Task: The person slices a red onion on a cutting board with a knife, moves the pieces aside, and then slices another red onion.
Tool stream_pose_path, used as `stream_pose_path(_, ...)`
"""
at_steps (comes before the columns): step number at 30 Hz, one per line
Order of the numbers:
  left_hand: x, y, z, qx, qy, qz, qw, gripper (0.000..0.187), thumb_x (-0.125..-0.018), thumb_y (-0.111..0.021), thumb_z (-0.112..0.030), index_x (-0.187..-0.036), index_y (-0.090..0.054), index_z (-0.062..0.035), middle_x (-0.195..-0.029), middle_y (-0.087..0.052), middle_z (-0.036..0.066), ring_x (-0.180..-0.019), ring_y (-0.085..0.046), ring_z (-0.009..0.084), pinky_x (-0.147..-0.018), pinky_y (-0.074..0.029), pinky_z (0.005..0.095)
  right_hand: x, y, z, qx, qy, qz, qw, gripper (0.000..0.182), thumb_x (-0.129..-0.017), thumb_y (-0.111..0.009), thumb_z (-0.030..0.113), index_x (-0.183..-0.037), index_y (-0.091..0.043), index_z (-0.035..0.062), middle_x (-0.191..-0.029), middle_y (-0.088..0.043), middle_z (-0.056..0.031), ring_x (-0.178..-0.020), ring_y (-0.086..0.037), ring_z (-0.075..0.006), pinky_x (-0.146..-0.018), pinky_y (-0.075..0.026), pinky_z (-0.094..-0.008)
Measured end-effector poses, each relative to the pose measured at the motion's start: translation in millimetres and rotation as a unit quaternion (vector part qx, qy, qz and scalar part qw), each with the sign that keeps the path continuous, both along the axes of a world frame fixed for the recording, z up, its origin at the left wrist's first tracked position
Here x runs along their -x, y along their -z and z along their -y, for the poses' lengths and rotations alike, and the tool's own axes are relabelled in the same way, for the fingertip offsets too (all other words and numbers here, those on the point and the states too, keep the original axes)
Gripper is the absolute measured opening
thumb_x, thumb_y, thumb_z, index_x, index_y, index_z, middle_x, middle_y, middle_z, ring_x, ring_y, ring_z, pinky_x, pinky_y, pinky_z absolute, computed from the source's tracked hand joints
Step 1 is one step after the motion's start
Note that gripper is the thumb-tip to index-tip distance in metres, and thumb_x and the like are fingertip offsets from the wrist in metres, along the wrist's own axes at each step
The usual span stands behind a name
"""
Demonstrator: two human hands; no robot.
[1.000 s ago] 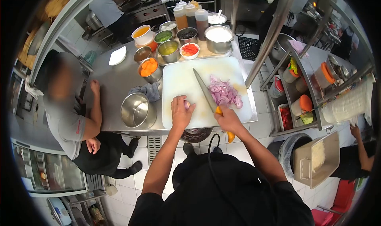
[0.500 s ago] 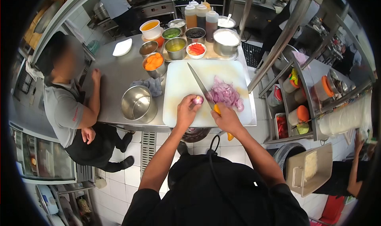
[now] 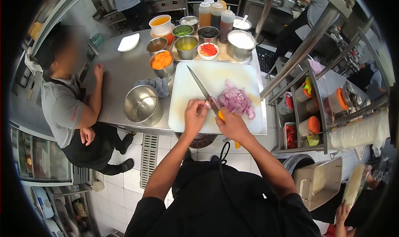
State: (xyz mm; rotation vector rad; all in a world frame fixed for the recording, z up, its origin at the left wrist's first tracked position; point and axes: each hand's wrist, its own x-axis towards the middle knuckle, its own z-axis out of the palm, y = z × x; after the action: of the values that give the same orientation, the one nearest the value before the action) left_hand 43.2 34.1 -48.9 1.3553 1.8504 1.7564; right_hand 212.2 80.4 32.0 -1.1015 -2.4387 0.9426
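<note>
On the white cutting board point(image 3: 183, 77), my left hand point(image 3: 195, 117) holds a small piece of red onion point(image 3: 208, 104) with bent fingers. My right hand point(image 3: 232, 124) grips the yellow handle of a knife point(image 3: 198, 82). The blade points away and to the left, and its part near the handle lies against the onion piece. Right of the blade is a pile of sliced red onion point(image 3: 235, 99).
A steel pot point(image 3: 142, 105) and grey cloth point(image 3: 156, 86) stand left of the board. Behind it are a bowl of carrots point(image 3: 162, 60), a bowl of red strips point(image 3: 208, 50) and squeeze bottles point(image 3: 226, 25). Another person point(image 3: 68, 95) stands at the left; a metal post point(image 3: 299, 50) rises at right.
The knife has moved left, from beside the onion piece onto it. At the lower right, another person's hands now hold a long pale package near the beige bin.
</note>
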Motion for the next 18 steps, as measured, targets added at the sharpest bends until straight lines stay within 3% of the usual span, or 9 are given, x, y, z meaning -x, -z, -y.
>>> stream_pose_path(8,0.3,-1.7,0.4,-0.008,-0.003,-0.003,1.000,0.016,-0.084,-0.073,-0.002,-0.099,-0.066,0.0014,-0.101,-0.064,0.012,-0.081,-0.065,0.0240,-0.075,-0.054,0.0329,15.9,-16.6,4.6,-0.008,-0.026,0.127,0.992,0.027,-0.094,-0.058,0.017,-0.103,-0.047,-0.0059,-0.081,-0.066,-0.0304,-0.081,-0.065,-0.0493,-0.076,-0.051,-0.0558)
stream_pose_path(15,1.1,-4.2,0.9,-0.010,-0.009,-0.007,1.000,0.016,-0.084,-0.072,-0.001,-0.098,-0.066,0.0013,-0.100,-0.064,0.013,-0.080,-0.065,0.0250,-0.074,-0.054,0.0336,20.4,-4.1,2.2,-0.003,-0.040,0.125,0.991,0.029,-0.093,-0.058,0.015,-0.105,-0.045,-0.0069,-0.082,-0.066,-0.0317,-0.083,-0.065,-0.0492,-0.077,-0.050,-0.0564)
stream_pose_path(18,1.0,-8.6,5.2,0.008,-0.007,-0.029,1.000,0.014,-0.084,-0.073,-0.002,-0.097,-0.067,-0.0006,-0.103,-0.065,0.013,-0.088,-0.068,0.0255,-0.077,-0.054,0.0313,21.3,11.4,1.2,-0.010,-0.042,0.132,0.990,0.029,-0.092,-0.058,0.016,-0.107,-0.046,-0.0061,-0.085,-0.066,-0.0309,-0.085,-0.065,-0.0489,-0.077,-0.051,-0.0563)
